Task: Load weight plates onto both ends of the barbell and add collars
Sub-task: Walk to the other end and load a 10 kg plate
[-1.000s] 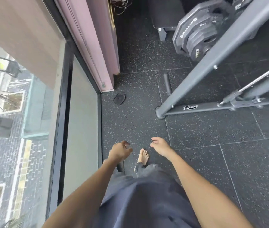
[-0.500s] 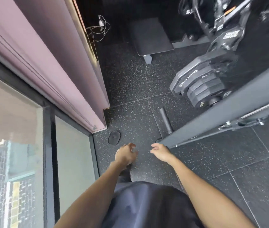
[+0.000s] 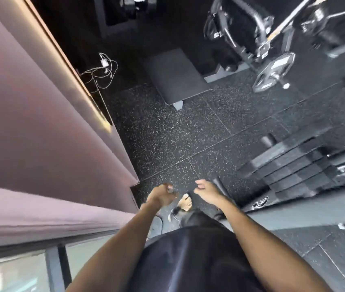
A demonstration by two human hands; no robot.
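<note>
Head view: at far left I see a pink wall (image 3: 41, 123), then the left hand (image 3: 160, 196) over the speckled floor (image 3: 177, 140), fingers loosely curled, gripping nothing I can make out. Just beside it the right hand (image 3: 207, 193) hangs relaxed and half-curled. Further right, blurred weight plates (image 3: 289, 165) sit stacked by the grey rack (image 3: 293, 216), apart from both hands.

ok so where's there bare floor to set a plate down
The speckled floor is bare in the middle, bordered by the pink wall, the bench pad and the plate stack. Crowded on the right around that stack and the rack frame, and by the cables at the wall.
</note>
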